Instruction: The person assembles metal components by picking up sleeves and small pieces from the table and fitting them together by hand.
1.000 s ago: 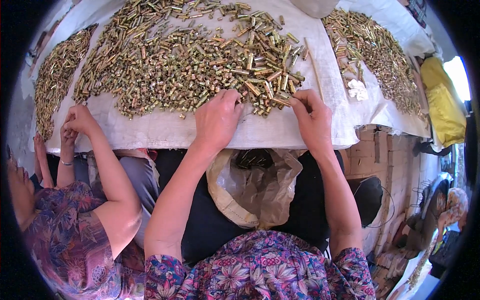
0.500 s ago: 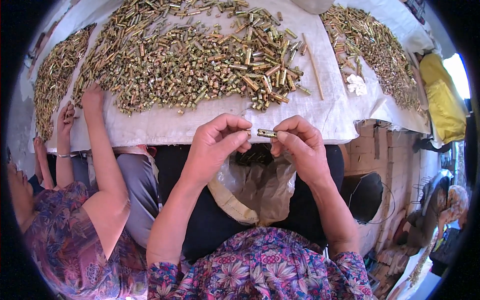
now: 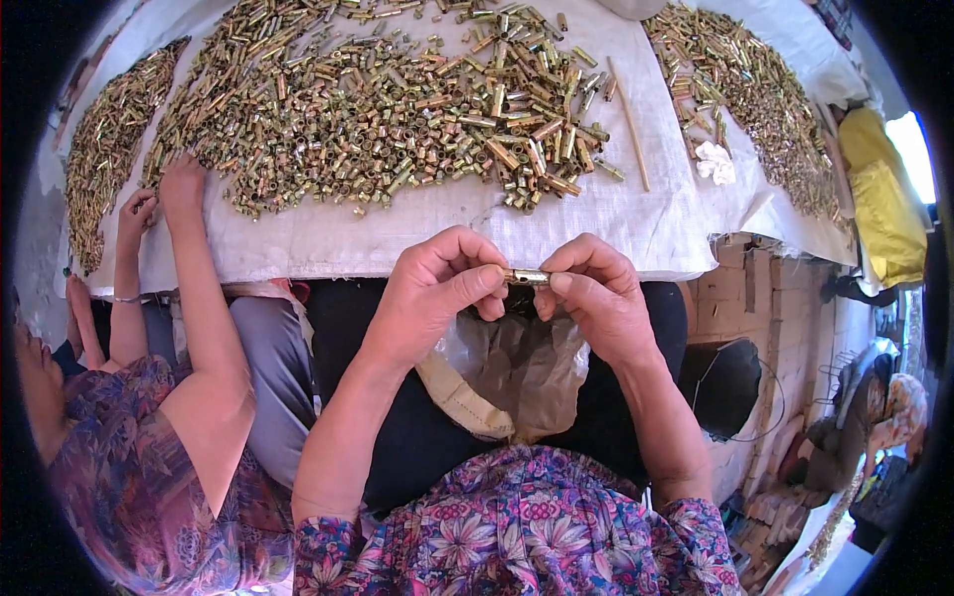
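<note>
A short brass-coloured metal tube (image 3: 527, 277) lies level between my two hands, just in front of the table edge. My left hand (image 3: 442, 283) pinches its left end between thumb and forefinger. Its right end is pinched the same way by my right hand (image 3: 601, 288). Any small part under the left fingertips is hidden. Beyond the hands, a wide heap of similar metal tubes and short rings (image 3: 378, 124) covers the white cloth (image 3: 447, 238). An open plastic-lined sack (image 3: 537, 382) sits on my lap below the hands.
A thin wooden stick (image 3: 628, 124) and a crumpled white scrap (image 3: 714, 164) lie right of the heap. More metal parts (image 3: 760, 99) spread farther right. At the left, a co-worker's hands (image 3: 182, 184) work at the heap's edge. A yellow sack (image 3: 879, 199) stands far right.
My hands have come together: the tube in my right hand has moved left and now meets my left fingertips. The co-worker's hands have shifted slightly.
</note>
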`<state>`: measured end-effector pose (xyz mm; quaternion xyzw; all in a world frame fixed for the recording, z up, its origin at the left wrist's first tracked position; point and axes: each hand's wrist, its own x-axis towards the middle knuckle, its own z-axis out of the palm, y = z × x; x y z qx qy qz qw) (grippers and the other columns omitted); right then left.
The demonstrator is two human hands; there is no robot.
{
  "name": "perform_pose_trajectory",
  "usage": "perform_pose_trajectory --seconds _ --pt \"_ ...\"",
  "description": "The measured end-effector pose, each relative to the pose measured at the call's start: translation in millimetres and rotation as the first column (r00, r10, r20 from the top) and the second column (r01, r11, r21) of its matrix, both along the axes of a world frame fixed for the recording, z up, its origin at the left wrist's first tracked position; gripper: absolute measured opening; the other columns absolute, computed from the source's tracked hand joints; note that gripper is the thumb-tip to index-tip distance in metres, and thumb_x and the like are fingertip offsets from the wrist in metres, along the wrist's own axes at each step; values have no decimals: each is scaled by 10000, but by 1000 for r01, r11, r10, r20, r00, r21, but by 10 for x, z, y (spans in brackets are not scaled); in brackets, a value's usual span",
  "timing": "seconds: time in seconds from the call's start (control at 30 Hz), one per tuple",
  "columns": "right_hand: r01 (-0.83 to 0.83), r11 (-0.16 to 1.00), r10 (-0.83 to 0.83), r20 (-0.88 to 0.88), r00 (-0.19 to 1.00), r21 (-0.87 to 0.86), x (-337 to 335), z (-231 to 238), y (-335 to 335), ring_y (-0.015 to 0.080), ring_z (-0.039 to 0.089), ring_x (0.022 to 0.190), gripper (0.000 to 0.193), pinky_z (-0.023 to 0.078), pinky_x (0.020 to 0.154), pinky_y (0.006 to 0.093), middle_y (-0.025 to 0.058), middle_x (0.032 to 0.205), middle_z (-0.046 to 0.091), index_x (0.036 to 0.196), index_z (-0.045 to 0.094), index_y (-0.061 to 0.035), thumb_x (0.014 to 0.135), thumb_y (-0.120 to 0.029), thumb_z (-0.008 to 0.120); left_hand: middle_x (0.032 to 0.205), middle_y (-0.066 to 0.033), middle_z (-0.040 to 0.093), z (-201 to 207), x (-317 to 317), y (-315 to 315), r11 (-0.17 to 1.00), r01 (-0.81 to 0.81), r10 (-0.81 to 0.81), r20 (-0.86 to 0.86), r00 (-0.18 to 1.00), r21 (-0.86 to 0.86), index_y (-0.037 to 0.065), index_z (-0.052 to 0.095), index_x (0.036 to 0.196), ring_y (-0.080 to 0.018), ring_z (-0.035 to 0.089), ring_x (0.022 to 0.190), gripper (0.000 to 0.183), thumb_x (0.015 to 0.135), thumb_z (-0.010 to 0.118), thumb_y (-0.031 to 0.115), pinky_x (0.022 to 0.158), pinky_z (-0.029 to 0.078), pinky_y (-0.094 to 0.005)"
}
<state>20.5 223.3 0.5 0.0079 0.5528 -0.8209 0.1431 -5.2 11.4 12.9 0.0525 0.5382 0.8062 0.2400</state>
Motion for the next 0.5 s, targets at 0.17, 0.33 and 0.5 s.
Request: perform_pose_trajectory --seconds 0.17,0.33,0.5 --pt "51 999 -51 64 997 -13 44 32 -44 74 564 684 27 467 630 237 -6 775 617 894 624 -39 881 -45 601 782 -60 624 -6 6 -7 999 9 -11 -32 999 -41 8 584 941 -130 606 668 174 879 676 141 623 504 -253" --pt "43 991 -25 143 989 -129 77 25 -51 110 578 663 29 470 611 257 19 757 611 874 610 -43 889 -61 592 786 -46 622 76 24 -3 972 13 -56 -177 983 -235 5 594 970 -111 603 688 174 869 682 116 636 498 -240" --pt "-113 953 162 160 974 -282 71 -1 46 178 635 633 41 527 575 305 113 783 637 887 583 4 870 -31 596 793 19 598 87 52 -52 953 159 -212 -194 958 -258 40 611 957 -45 558 710 162 861 707 127 641 465 -202"
